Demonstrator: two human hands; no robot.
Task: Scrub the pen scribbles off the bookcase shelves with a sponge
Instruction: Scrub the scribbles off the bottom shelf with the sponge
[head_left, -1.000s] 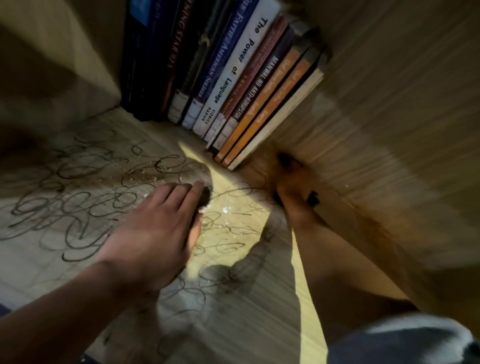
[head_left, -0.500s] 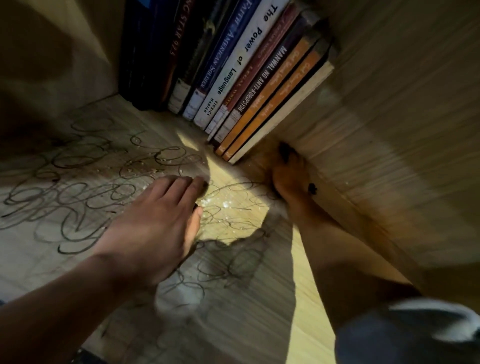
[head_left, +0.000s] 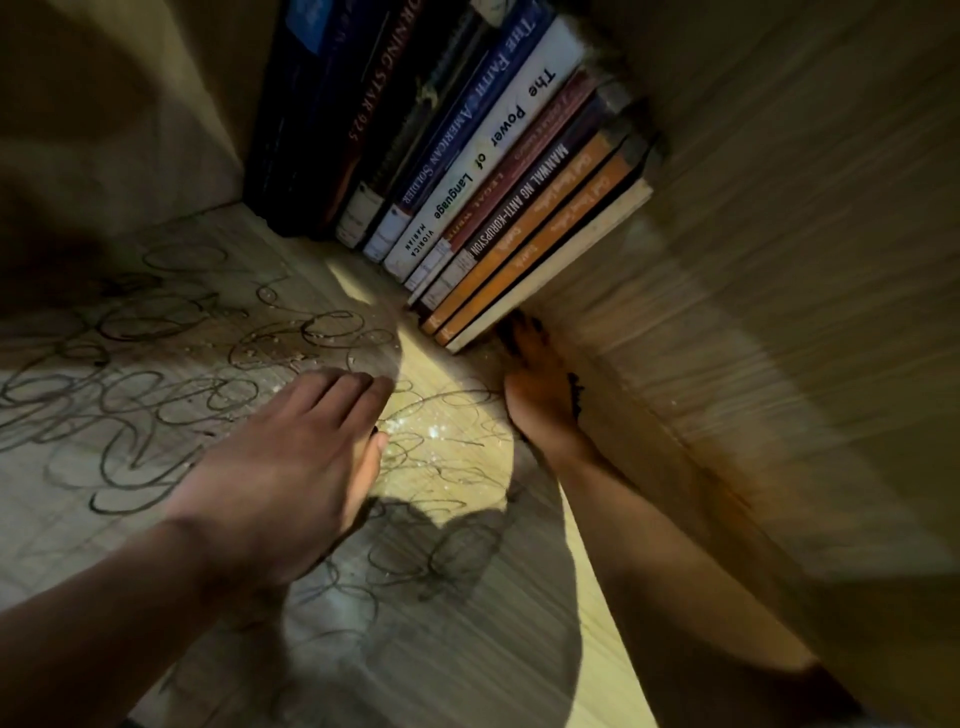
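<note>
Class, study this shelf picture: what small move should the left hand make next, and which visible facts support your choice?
Probably slide the left hand leftward, pressing down. Its fingers lie flat over the shelf; the sponge is not visible, perhaps under the palm. Dark scribbles remain thick on its left. The right hand rests by the side wall near the books.

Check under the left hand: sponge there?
No sponge is visible. The left hand lies flat, fingers straight, on the scribbled shelf; whatever sits under the palm is covered. Wet specks glint beside it.
</note>
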